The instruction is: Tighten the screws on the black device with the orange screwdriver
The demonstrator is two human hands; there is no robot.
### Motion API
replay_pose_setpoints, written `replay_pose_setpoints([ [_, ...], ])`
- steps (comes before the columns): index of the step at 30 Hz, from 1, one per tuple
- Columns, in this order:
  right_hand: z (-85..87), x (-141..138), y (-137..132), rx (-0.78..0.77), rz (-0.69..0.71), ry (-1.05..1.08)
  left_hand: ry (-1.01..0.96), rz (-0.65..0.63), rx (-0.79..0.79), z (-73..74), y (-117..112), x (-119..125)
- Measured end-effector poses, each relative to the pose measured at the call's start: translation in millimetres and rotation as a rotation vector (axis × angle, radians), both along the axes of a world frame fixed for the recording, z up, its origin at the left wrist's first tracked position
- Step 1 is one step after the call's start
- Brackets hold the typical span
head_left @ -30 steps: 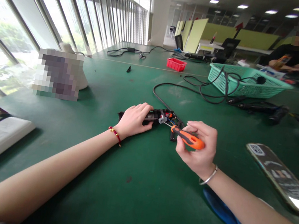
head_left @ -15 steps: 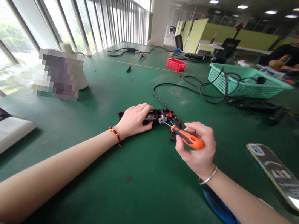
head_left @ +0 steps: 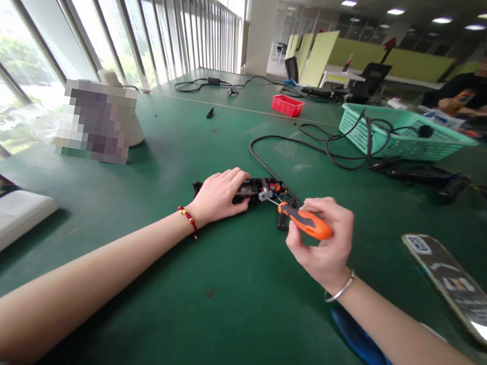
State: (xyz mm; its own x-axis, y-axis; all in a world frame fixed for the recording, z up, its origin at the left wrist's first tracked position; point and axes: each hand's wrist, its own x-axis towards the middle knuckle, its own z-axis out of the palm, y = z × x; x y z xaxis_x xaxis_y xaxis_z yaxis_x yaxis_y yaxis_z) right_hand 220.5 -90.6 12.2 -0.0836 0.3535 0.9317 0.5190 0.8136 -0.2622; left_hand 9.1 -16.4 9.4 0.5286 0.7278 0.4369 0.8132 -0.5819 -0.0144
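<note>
**Screwdriver (head_left: 306, 222) up against the black device (head_left: 248, 190), two hands on the job**

And here we are at the device, lying on the green table (head_left: 142, 340) right in front of the wearer, coloured wires and a small grey metal part (head_left: 264, 195) showing at its right end. The left hand (head_left: 219, 196) covers the device's left portion, fingers over the far side, thumb along the near side: that's a closed, bracing hold. Out to the right of the device comes the right hand (head_left: 325, 237), thumb and fingers closed on the orange-and-grey handle, shaft aimed left at the metal part. Is the tip seated in a screw? Too small to tell!

This looks like the fastening step, a screw being worked at that grey part, though whether it's going in or coming out, these hands don't say. What does the next move call for? A firm left hand, the shaft in line with whatever it meets, a steady push and a turn of the handle. The danger, I'd judge, is a slip into those bare wires.

Just on the near side of the device's right end sits a small black piece (head_left: 282, 221), and a black cable (head_left: 257, 141) loops away behind it. Beyond the device, the red tray (head_left: 286, 109); farther right and beyond, the mint basket (head_left: 359, 133); well to its right, a phone (head_left: 459, 290).
</note>
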Motion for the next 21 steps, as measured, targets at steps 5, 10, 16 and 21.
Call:
replay_pose_setpoints([
  [5, 12.5, -3, -4, 0.053, -0.047, -0.18, 0.004, 0.003, 0.006, 0.4, 0, 0],
  [10, 18.2, -2, -6, 0.023, -0.071, -0.188, 0.014, 0.013, -0.008, 0.8, 0, 0],
  [16, 12.5, -1, -6, 0.029, 0.018, -0.259, 0.015, 0.009, -0.008, 0.4, 0, 0],
  [21, 9.6, 1, -7, -0.038, -0.058, -0.101, 0.016, 0.009, -0.005, 0.5, 0, 0],
])
